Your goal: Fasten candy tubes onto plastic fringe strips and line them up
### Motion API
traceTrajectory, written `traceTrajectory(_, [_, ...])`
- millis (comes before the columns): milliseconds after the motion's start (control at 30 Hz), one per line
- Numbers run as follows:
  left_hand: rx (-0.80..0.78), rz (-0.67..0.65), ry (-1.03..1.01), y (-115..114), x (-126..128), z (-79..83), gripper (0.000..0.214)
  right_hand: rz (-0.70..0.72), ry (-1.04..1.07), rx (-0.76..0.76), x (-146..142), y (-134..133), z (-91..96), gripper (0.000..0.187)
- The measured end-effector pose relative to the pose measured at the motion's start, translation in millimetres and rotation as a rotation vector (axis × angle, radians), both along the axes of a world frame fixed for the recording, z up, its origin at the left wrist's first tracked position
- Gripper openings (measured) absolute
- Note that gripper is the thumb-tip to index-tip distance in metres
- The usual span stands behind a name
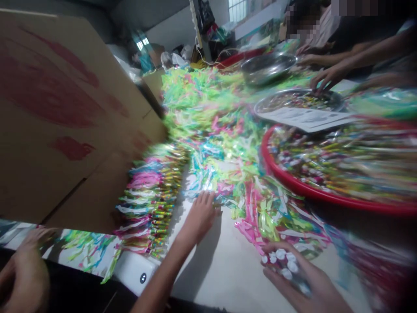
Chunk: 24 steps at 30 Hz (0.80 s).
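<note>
My left hand (199, 214) reaches forward over the white table (228, 269), fingers stretched flat, its tips touching the edge of a heap of bright plastic wrapper strips (211, 126). Nothing is gripped in it. My right hand (298, 278), at the lower right, is closed around a bundle of small white-capped pieces (282, 260) in clear wrapping. Pink and green strips (267, 217) lie just beyond that hand. The picture is smeared by motion.
A stacked row of packed colourful sticks (153, 204) lies left of my left hand, against a large cardboard box (65, 130). A red basin (293, 184) full of pieces stands right, with metal bowls (267, 67) and a printed sheet (306, 117) behind. Co-workers' hands (325, 78) work at the far right. Another hand (22, 278) shows bottom left.
</note>
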<state>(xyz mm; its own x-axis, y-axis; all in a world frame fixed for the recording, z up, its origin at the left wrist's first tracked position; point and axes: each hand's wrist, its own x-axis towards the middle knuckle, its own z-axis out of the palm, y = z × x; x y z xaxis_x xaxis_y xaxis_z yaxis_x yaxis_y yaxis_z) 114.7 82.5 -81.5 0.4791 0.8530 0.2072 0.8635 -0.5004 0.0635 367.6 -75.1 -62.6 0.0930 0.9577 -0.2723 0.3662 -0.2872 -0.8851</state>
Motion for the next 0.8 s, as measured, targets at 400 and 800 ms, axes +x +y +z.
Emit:
traceTrajectory(400, [-0.421,0.25,-0.583,-81,11,20.6,0.024,-0.065,0.089,-0.036,-15,-3,18.2,0.036])
traceTrajectory(800, [-1.205,0.356,-1.693,-123,64,46.9,0.031,-0.138,0.318,-0.064,-15,4,54.1,0.031])
